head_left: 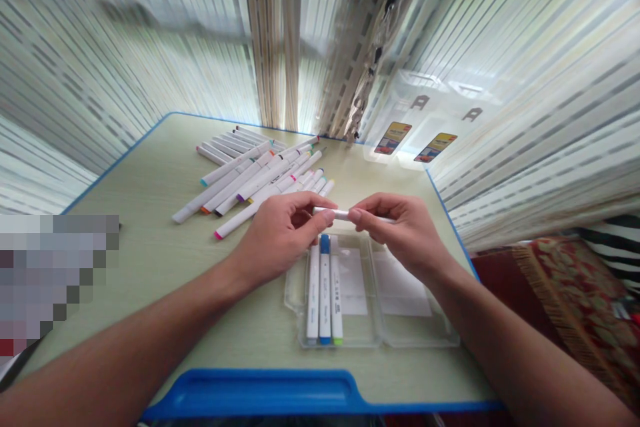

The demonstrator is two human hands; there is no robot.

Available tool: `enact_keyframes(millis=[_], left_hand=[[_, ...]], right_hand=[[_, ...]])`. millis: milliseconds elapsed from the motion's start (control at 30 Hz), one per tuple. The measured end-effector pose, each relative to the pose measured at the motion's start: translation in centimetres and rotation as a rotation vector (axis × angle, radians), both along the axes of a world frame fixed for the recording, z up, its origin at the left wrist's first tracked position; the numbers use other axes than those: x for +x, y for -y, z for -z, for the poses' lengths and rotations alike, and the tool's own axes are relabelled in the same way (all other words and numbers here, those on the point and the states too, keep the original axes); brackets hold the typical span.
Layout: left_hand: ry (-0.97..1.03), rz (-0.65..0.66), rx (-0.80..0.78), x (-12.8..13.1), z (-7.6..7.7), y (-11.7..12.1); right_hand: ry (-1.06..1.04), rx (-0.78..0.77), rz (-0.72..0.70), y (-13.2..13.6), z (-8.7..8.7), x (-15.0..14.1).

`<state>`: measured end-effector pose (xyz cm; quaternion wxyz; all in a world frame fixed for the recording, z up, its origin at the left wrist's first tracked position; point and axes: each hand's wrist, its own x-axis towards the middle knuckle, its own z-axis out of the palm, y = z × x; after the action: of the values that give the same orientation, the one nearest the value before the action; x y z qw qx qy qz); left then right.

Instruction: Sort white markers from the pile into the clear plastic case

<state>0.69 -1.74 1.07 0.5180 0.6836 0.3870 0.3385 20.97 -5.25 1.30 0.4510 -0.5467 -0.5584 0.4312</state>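
A white marker (350, 214) lies crosswise in the air between both hands, pinched at the same time by the left hand (283, 237) and the right hand (400, 233), which are close together above an open clear plastic case (420, 327). Sheer striped curtains (125, 47) surround the pale green worktop (150, 247), which has a blue edge, and a patterned red rug (565, 307) shows to the right. A loose pile of white markers (255, 180) with coloured ends lies on the worktop, just left of and beyond the left hand. The case rests nearer the person, under the hands, and holds white paper sheets (400, 287). Three markers (325, 293) lie side by side in its left half, their ends showing blue, green and grey.
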Motion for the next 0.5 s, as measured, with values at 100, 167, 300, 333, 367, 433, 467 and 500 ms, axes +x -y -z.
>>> enact_keyframes(millis=[100, 167, 300, 333, 367, 433, 467, 500], left_hand=[[0.046, -0.009, -0.043, -0.1, -0.1, -0.2], [0.082, -0.023, -0.066, -0.1, 0.0, -0.3], [0.166, -0.057, -0.101, -0.2, 0.3, -0.7], [0.189, -0.065, -0.117, -0.3, 0.4, -0.8], [0.213, -0.072, -0.135, -0.3, 0.5, -0.8], [0.260, -0.087, -0.178, -0.2, 0.6, -1.0], [0.283, -0.095, -0.199, -0.2, 0.6, -1.0], [0.303, -0.104, -0.218, -0.2, 0.6, -1.1]], right_hand=[[-0.085, -0.023, -0.012, -0.1, 0.3, 0.2], [-0.166, -0.041, -0.020, -0.1, 0.4, 0.3], [-0.325, -0.068, -0.022, -0.3, 0.4, 0.3], [-0.354, -0.077, -0.016, -0.3, 0.3, 0.3], [-0.379, -0.087, -0.007, -0.3, 0.2, 0.3], [-0.418, -0.100, 0.013, -0.3, 0.0, 0.2], [-0.435, -0.102, 0.020, -0.4, -0.1, 0.2], [-0.450, -0.103, 0.025, -0.4, -0.2, 0.2]])
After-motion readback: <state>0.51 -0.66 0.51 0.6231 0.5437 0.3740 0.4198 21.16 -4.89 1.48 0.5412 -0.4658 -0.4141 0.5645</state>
